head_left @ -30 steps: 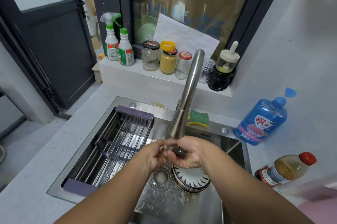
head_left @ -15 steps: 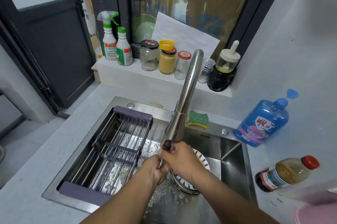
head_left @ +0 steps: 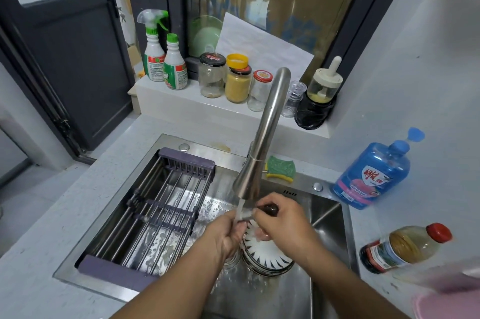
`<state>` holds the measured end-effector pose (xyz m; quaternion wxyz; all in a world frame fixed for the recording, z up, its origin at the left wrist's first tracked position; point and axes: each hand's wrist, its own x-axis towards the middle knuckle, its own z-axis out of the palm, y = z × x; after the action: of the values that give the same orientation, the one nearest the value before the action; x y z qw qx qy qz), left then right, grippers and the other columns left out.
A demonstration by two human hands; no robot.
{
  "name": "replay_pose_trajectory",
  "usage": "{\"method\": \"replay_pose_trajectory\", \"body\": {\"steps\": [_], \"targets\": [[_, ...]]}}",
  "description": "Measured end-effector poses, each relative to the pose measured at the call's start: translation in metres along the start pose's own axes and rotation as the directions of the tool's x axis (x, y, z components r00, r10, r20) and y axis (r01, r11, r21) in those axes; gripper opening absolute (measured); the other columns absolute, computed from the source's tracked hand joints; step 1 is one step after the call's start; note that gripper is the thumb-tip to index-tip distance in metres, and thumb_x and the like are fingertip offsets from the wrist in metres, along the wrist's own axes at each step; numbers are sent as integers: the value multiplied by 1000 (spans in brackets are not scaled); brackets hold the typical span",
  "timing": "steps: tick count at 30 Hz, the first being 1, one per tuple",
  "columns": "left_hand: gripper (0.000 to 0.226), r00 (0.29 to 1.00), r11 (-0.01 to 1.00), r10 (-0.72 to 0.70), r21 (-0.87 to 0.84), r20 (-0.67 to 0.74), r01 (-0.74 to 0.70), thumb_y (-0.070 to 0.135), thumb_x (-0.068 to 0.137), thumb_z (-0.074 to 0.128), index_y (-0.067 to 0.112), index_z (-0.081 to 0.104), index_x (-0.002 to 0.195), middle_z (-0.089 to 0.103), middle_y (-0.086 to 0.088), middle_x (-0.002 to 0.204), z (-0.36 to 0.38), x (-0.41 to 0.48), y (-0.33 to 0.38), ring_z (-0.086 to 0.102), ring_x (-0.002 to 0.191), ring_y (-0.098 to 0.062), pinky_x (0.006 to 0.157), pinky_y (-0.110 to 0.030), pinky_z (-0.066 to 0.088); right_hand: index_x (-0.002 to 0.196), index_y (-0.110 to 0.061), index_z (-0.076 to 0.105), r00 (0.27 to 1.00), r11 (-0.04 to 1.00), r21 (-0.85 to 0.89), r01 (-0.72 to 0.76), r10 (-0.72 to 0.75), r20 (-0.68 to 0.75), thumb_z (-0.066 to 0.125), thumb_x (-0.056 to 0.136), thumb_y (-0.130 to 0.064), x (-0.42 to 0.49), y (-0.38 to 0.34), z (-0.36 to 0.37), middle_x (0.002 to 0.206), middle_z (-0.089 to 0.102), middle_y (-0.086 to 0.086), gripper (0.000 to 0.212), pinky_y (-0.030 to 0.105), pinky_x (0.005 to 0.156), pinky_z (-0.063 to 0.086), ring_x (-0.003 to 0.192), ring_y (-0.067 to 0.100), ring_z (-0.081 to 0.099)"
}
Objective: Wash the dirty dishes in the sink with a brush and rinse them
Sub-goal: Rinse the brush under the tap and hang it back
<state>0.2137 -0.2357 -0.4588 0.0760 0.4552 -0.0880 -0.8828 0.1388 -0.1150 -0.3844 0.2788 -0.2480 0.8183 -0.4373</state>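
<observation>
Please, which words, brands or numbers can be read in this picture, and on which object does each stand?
"雕牌", red characters, likely: label of the blue plastic detergent bottle.
Too blurred to read: labels of the white spray bottle, the white green-capped bottle and the red-capped oil bottle; the black lid of the glass jar; the small dark mark on the steel sink rim.
</observation>
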Motion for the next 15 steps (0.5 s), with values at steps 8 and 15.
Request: {"method": "replay_pose_trajectory", "body": {"steps": [8,15], "targets": [[79,982,971,161,194,-98,-140,-20,85,64,23,35,145,66,-27,116,2,11,-40,73,92,-38,71,-50,64,101,-37,62,888,754,-649,-97,360,286,70,81,-29,-2,53,-53,94,67,-8,23,28,68,57,79,14,70],[100,947,920,294,306,-131,-243,-17,77,76,27,26,151,67,-21,113,-13,5,-62,74,91,-39,72,-47,64,94,-28,58,903,893,-431,-133,288,318,52,84,-20,-13,114,-8,86,62,-3,14,28,60,47,69,9,54]]}}
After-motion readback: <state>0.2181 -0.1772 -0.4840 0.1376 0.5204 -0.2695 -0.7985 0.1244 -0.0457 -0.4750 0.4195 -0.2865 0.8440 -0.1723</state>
